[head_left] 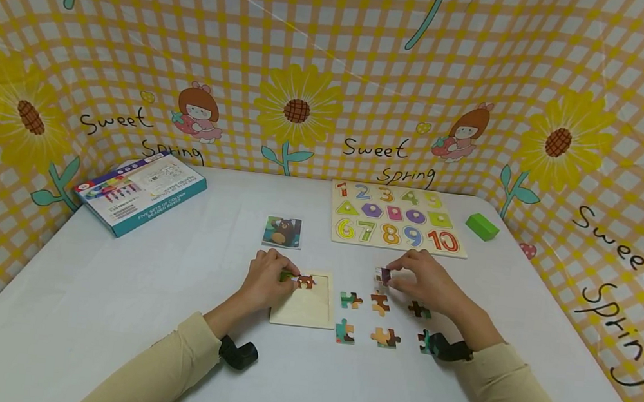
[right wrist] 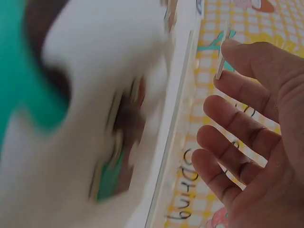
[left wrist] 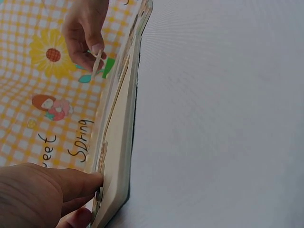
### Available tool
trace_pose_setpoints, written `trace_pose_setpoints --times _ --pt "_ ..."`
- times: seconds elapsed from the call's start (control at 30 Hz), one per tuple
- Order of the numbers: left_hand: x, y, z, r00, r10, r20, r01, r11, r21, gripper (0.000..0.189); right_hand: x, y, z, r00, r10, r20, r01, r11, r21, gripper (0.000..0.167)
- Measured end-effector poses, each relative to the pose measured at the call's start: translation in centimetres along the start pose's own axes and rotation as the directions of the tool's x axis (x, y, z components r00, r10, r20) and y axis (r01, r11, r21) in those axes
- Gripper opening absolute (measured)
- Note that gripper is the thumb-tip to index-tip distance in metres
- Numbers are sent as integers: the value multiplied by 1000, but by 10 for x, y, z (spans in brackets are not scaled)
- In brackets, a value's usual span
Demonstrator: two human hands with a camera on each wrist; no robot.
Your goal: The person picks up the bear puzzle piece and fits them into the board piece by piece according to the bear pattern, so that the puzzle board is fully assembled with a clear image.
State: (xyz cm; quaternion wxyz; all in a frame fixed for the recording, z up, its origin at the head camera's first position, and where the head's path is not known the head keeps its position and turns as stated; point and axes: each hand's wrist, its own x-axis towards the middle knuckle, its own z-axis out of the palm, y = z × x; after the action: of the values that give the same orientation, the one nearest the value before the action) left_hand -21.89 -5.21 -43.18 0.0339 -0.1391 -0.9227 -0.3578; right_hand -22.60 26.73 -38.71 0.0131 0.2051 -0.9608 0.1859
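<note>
My left hand (head_left: 269, 280) is at the upper left of a square wooden puzzle tray (head_left: 305, 313). Its thumb and index finger pinch a green puzzle piece (head_left: 285, 276) at the tray's surface, partly hidden by the fingers. Beside it in the tray lies a brown bear-face piece (head_left: 305, 281). Right of the tray, my right hand (head_left: 423, 281) holds another puzzle piece (head_left: 383, 275) between thumb and index finger, above the table; the right wrist view shows this piece (right wrist: 221, 61) edge-on, the other fingers spread. Several loose pieces (head_left: 386, 337) lie below that hand, in two rows.
A small bear picture card (head_left: 282, 232) lies behind the tray. Farther back are a number and shape board (head_left: 398, 220), a green block (head_left: 482, 226) and, at the left, a boxed set (head_left: 142, 191). A checked cloth (head_left: 326, 39) hangs behind the white table.
</note>
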Motion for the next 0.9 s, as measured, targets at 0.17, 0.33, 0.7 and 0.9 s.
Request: trace_pose_setpoints --times 0.17,0.33,0.7,0.9 --pt "0 0 0 1000 1 -1 -1 1000 4 13 3 -16 4 1000 2 -11 -2 1000 -20 23" --pt "-1 0 -1 1000 6 -4 -6 1000 3 13 6 -31 11 1000 2 -11 -2 999 -32 24" --pt "-1 1 -1 1000 9 -10 -9 1000 -2 13 15 -61 22 999 -46 -14 45 997 -57 26" --pt "-1 1 -1 1000 23 -20 -23 1000 8 13 20 -71 29 998 -60 9 61 995 -78 26"
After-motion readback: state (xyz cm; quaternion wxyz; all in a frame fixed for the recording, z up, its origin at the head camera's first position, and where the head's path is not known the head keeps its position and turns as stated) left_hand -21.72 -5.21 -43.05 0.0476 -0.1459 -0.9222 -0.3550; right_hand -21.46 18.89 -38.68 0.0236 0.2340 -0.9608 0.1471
